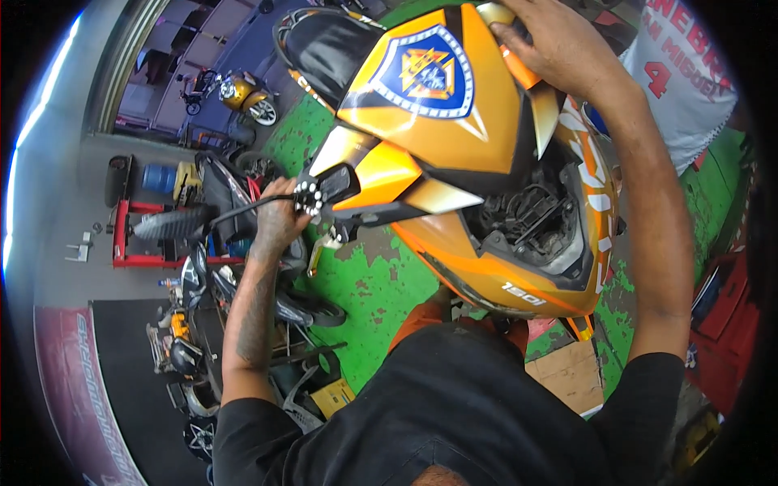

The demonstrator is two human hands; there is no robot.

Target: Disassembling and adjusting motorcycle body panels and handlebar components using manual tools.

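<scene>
So going left to right: there's a dark scooter by a red frame, and if the bars swung wide that way I'd worry about a clonk, though I can't judge the gap from up here. Next over, the left grip looks curled around the handlebar end, right where a black rod crosses the hand; lean on that instead and imo it could bend. A gold lever hangs just below, easy to catch by accident. Middle of it all is the orange scooter, right in front of the wearer on a patchy green floor. I can't see a stand, so a lopsided shove might tip it or roll it into their shins. The dark innards are uncovered too, so anything dropped could vanish in there. The right grip lies over the upper corner, fingers mostly hidden, so can't tell if it's clenched or just resting; uneven pull there might twist the bars. Cardboard down low could slide underfoot, and the person in a white jersey might get bumped if it toppled rightward.
</scene>
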